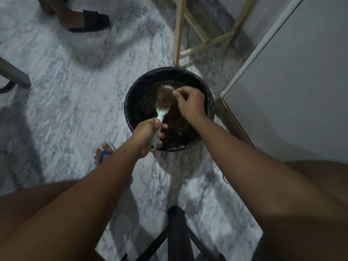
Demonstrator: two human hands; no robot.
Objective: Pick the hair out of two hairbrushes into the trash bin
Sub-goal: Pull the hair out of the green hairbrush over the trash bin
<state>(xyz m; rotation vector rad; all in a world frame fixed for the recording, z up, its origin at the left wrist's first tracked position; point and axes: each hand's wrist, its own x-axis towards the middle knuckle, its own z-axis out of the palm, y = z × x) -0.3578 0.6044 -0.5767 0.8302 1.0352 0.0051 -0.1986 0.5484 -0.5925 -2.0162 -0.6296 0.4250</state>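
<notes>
We're right over the trash bin (131,102) now, and our left hand (146,136) is wrapped tight round the pale handle of the hairbrush (162,108), holding it bristles-up just above the bin's near rim, the head reaching out over the dark opening. Our right hand (190,102) is in above the bin too, thumb and forefinger closed together at the far end of the bristles, the other fingers curled; we judge it's pinching a tuft, though the strands themselves are too fine to make out.

How far along? Not far, by the look of it. A brownish mat of hair (164,99) still fills the bristles along most of the head, so this brush is only partly cleared at best. Down inside the bin there's a brownish tangle (180,125) below our right wrist, which could be hair already dropped, but in this dim light against the black liner we can't be sure.

And the second hairbrush? Nowhere in view, so we can't say whether it's done or waiting. Our right hand covers the bin's right side and the edge of the brush head. Beyond the bin, a wooden frame (178,31) stands on the marble floor (66,72), cut off at the top.
</notes>
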